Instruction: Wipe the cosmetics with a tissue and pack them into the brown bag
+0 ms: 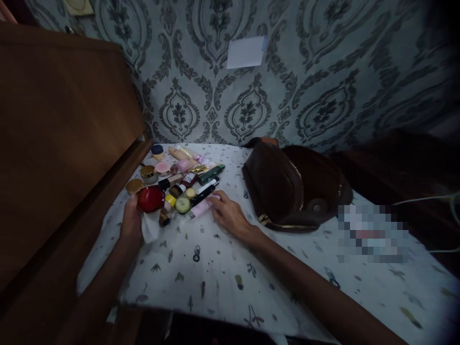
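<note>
My left hand (130, 221) is closed round a glossy red rounded case (151, 199) and a piece of white tissue (150, 228) that hangs below it. Its fingers are partly hidden behind these. At the near side of a group of cosmetics, my right hand (230, 214) has its fingertips on the end of a pale pink tube (201, 209) lying on the table. Beside the tube are a black pen-like stick (202, 196), a round pot with a pale green top (183, 205) and a small gold-brown cap (164, 218).
Farther back lie a dark green tube (211, 175), a pink compact (163, 168) and several jars and bottles. A brown leather bag (276, 187) stands open on the right. A wooden cabinet (64, 120) borders the left, and a patterned cloth (215, 268) covers the table.
</note>
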`<state>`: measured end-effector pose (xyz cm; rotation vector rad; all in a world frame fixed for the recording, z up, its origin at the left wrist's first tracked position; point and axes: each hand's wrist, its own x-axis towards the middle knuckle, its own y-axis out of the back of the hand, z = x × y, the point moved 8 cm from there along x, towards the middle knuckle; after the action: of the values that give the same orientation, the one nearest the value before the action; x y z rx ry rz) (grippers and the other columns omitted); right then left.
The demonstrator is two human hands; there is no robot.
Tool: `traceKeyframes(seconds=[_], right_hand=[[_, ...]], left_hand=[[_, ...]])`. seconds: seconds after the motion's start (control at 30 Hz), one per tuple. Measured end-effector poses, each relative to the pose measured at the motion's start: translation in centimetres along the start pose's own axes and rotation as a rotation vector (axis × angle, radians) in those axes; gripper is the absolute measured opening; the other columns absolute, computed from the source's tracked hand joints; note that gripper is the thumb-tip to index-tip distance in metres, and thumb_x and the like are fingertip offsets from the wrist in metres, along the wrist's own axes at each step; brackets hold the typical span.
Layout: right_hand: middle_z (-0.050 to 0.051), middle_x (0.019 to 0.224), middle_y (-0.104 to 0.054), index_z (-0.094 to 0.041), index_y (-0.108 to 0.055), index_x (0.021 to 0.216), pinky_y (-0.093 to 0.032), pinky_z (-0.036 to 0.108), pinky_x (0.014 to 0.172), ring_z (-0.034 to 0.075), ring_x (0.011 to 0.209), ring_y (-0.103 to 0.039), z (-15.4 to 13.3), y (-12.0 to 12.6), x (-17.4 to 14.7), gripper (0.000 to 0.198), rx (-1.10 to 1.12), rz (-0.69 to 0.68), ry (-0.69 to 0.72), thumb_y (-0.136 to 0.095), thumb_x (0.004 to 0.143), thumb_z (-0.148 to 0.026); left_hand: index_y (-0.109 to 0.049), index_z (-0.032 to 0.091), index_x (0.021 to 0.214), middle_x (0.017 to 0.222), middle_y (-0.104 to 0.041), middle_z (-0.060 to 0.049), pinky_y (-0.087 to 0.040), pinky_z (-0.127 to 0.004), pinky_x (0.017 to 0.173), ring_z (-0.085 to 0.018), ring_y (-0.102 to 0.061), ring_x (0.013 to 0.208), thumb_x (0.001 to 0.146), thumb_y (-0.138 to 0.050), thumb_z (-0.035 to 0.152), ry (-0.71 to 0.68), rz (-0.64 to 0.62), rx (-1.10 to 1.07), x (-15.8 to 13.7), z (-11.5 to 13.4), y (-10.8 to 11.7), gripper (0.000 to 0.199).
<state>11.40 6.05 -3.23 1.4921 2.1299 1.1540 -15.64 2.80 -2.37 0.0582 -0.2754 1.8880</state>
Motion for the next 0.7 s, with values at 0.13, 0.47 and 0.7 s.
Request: traceKeyframes(seconds=[0.13,0.47,0.7], right_hand=[[0.008,0.107,-0.066,-0.024,-0.066,0.115,-0.054,0.032,0.066,0.02,0.08,-0.067,-2.2,-3.1,-2.6,0.034,0.882,-0.122,-0.145,-0.059,0.092,-0.047],[0.012,0.086,-0.075,-0.012,-0.067,0.109,-0.045,0.02,0.045,0.02,0.072,-0.072,-2.7,-7.4,-7.7,0.036,1.833,-0.346,-0.66,-0.057,0.092,-0.042],[0.016,0.086,-0.073,-0.015,-0.064,0.102,-0.043,0.02,0.044,0.02,0.068,-0.067,-1.2,-7.1,-7.3,0.035,2.02,-0.235,-0.809,-0.051,0.094,-0.046]], left_hand=[[-0.072,0.019,0.099,0.095,-0.075,-0.005,-0.056,-0.03,0.07,-0.022,-0.069,0.081,0.072,-0.072,0.062,-0.088,-0.131,0.202,-2.8,2.0,-3.7,0.051],[-0.071,0.022,0.101,0.101,-0.072,-0.007,-0.05,-0.034,0.083,-0.025,-0.066,0.094,0.089,-0.062,0.047,-0.33,-0.359,0.812,-6.6,4.3,-5.4,0.029],[-0.071,0.025,0.098,0.098,-0.075,-0.007,-0.049,-0.032,0.071,-0.025,-0.068,0.083,0.091,-0.049,0.033,-0.32,-0.369,1.199,-6.1,2.1,-2.4,0.024]])
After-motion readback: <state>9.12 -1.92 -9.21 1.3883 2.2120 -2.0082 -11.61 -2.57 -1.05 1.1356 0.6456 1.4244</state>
